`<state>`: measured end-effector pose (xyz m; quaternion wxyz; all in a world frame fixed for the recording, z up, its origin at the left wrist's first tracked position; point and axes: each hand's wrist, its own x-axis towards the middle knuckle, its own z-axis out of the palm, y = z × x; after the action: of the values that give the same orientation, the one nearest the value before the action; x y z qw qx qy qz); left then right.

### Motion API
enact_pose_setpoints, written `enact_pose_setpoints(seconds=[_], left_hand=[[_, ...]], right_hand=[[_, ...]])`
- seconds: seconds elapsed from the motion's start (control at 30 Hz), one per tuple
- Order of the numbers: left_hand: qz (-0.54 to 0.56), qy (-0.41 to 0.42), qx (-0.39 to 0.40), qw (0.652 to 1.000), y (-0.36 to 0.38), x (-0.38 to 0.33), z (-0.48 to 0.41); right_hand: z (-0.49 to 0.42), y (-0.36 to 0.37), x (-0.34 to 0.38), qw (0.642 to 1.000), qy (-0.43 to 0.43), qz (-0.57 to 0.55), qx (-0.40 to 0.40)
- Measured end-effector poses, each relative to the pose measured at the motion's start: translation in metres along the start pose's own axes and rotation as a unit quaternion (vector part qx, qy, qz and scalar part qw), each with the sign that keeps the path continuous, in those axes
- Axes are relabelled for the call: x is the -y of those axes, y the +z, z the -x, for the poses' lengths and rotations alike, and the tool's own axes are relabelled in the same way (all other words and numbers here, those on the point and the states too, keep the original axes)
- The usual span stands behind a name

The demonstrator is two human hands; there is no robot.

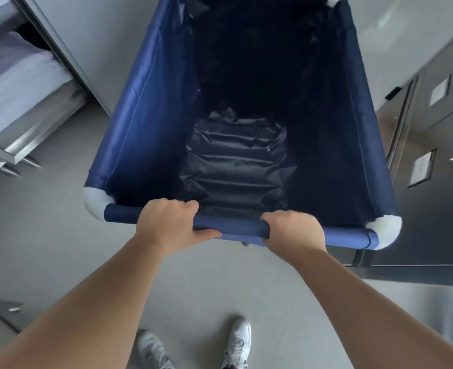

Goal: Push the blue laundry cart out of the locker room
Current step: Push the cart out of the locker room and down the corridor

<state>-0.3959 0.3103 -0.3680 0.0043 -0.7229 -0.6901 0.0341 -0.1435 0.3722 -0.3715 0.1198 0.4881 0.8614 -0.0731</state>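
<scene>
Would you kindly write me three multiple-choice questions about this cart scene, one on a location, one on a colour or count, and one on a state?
1. Where do the hands hold the laundry cart?
A. On the near top rail
B. On the far top rail
C. On a side wall

2. What colour are the rounded corner pieces at the ends of that rail?
A. Red
B. White
C. Black

3. What is inside the cart?
A. A heap of towels
B. Folded sheets
C. Nothing but its dark wrinkled liner

Answers:
1. A: the left hand and the right hand both wrap the rail nearest the person.
2. B: the near corner pieces at both rail ends are white.
3. C: only the liner shows at the bottom, with no laundry on it.
</scene>
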Motion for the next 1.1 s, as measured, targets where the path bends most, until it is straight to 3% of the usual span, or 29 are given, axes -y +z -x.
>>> enact_pose_setpoints(seconds=[0.17, 0.4, 0.87, 1.1], left_hand=[[-0.017, -0.017, -0.003, 1.0, -0.006, -0.012, -0.032], [0.006, -0.03, -0.011, 0.999, -0.009, -0.01, -0.079], [0.03, -0.05, 0.003, 0.998, -0.015, 0.004, -0.206], [0.025, -0.044, -0.003, 0.999, -0.013, 0.032, -0.264]], right_hand=[[-0.027, -0.004, -0.023, 0.999, 0.01, 0.036, -0.01], [-0.066, -0.02, -0.032, 0.995, 0.09, 0.049, -0.009], [-0.182, -0.07, -0.091, 0.993, 0.097, 0.048, 0.049], [-0.24, -0.084, -0.101, 0.995, 0.075, 0.059, 0.024]])
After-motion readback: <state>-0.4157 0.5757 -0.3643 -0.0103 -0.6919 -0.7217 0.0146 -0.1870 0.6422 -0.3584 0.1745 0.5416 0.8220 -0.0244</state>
